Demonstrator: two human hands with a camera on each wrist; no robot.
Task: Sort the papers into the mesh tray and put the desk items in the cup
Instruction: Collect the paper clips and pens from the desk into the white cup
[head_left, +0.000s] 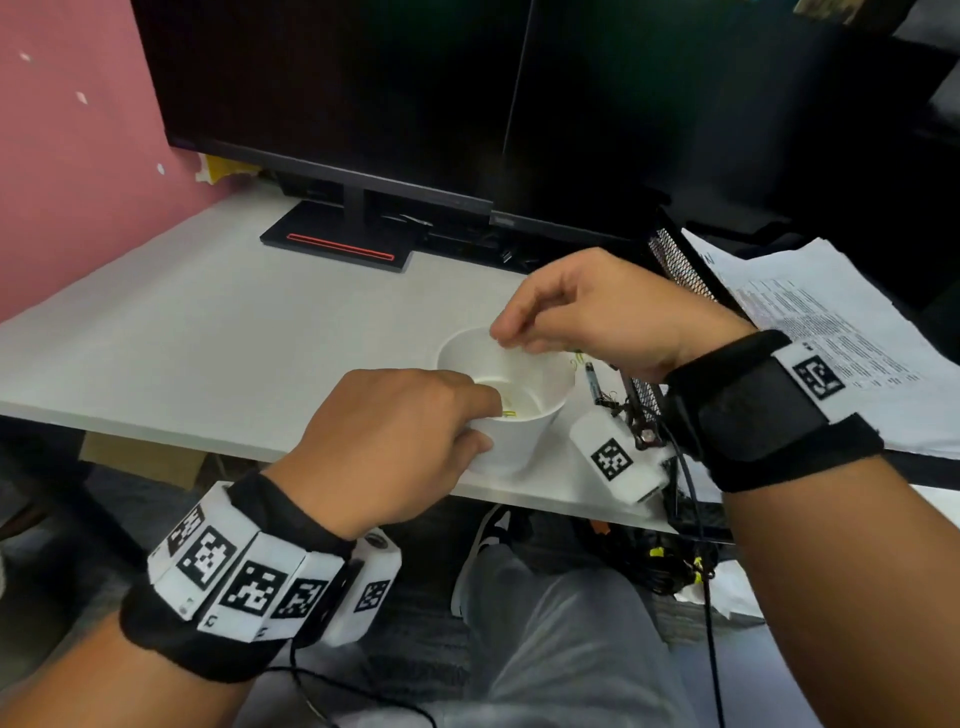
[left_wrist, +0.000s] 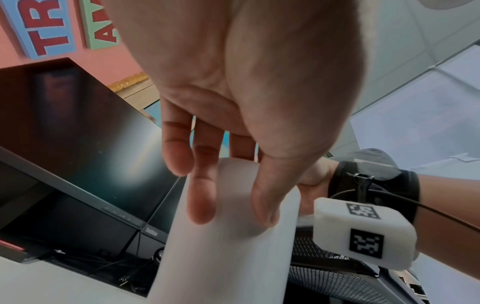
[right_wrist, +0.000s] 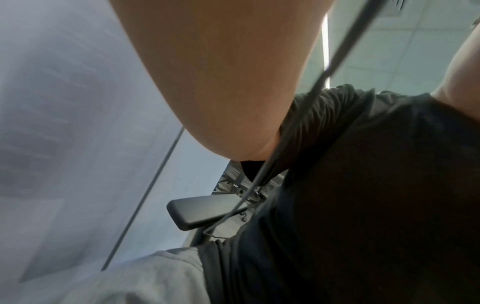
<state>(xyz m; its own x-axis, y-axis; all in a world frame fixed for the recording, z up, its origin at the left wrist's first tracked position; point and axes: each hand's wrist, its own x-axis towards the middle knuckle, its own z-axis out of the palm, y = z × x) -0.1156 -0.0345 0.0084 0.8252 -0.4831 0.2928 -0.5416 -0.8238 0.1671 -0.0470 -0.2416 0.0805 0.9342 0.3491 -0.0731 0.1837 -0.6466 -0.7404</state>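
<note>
A white paper cup (head_left: 524, 436) stands near the desk's front edge. My left hand (head_left: 483, 423) grips its near side; in the left wrist view the thumb and fingers (left_wrist: 202, 209) curl around the cup wall (left_wrist: 228, 257). Yellow-green paper clips (head_left: 508, 413) lie in the bottom of the cup. My right hand (head_left: 501, 332) hovers over the cup's far rim, fingertips pinched together and pointing down; whether they hold anything is hidden. The black mesh tray (head_left: 680, 265) sits to the right with printed papers (head_left: 810, 322) on it.
A pen (head_left: 592, 382) and black binder clips (head_left: 618, 405) lie on the white desk (head_left: 260, 338) between the cup and the tray. Two dark monitors (head_left: 363, 93) stand at the back, one on a black base (head_left: 337, 244). A pink wall is at the left.
</note>
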